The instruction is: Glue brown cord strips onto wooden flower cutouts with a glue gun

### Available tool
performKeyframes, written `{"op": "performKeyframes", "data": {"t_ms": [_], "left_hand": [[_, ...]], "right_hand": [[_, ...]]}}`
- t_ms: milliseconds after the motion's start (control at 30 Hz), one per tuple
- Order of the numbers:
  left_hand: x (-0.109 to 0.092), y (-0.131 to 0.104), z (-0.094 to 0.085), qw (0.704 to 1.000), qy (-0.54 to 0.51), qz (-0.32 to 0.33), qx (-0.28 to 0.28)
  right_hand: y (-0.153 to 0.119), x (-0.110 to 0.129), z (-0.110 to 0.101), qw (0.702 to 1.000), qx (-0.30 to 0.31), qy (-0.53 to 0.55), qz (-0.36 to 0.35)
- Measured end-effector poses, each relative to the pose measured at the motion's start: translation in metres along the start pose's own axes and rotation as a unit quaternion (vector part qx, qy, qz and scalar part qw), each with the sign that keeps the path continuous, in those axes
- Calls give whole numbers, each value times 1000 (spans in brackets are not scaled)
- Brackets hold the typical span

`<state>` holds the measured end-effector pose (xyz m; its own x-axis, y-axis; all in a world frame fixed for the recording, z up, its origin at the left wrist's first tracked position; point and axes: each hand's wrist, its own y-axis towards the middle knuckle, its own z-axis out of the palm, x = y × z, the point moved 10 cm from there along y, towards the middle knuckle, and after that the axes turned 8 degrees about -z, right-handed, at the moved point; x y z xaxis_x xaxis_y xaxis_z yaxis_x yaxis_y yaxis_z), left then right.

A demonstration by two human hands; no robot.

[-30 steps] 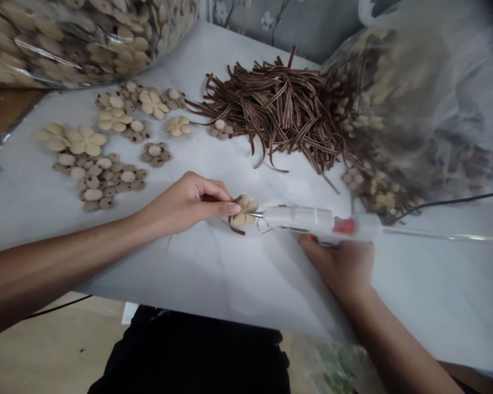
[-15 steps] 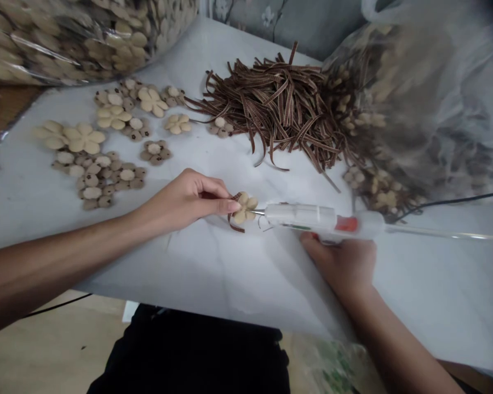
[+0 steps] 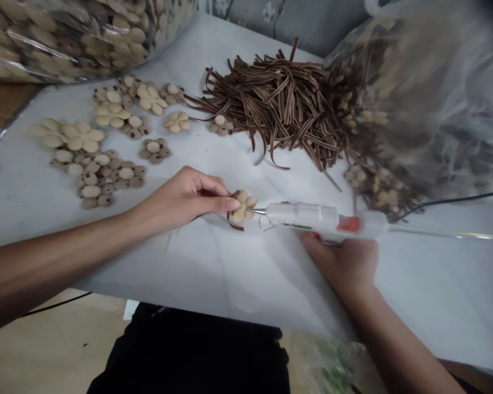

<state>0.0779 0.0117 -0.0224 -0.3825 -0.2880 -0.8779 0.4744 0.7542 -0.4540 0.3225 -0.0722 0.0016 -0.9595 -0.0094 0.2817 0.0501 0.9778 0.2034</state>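
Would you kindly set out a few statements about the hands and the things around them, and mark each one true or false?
1. The left hand holds a cream flower and a brown strip. True.
2. The right hand holds a glue gun. True.
3. The gun's nozzle points away from the flower. False: the metal nozzle points at it.
4. A strip pile lies beyond the hands. True.
5. The upper-left bag is full of strips. False: flower pieces fill the clear bag.
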Motion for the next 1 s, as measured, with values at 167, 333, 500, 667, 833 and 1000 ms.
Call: {"op": "performKeyframes", "data": {"t_ms": [167, 333, 500, 667, 833, 1000], "left_hand": [[2, 0, 0, 1000, -5, 2, 1], [4, 1, -1, 1000, -22, -14, 0], [4, 0, -1, 1000, -18, -12, -1], [6, 1, -2, 999, -34, -9, -1], [9, 2, -3, 999, -53, -9, 0], [15, 2, -4, 998, -62, -31, -8]], "right_hand": [[0, -1, -1, 1000, -2, -6, 4], [0, -1, -1, 1000, -1, 2, 5], [0, 0, -3, 1000, -12, 4, -5], [-2, -1, -2, 1000, -12, -9, -8], [-2, -2, -1, 1000, -4, -14, 1], [-2, -2, 0, 1000, 0, -5, -3]]}}
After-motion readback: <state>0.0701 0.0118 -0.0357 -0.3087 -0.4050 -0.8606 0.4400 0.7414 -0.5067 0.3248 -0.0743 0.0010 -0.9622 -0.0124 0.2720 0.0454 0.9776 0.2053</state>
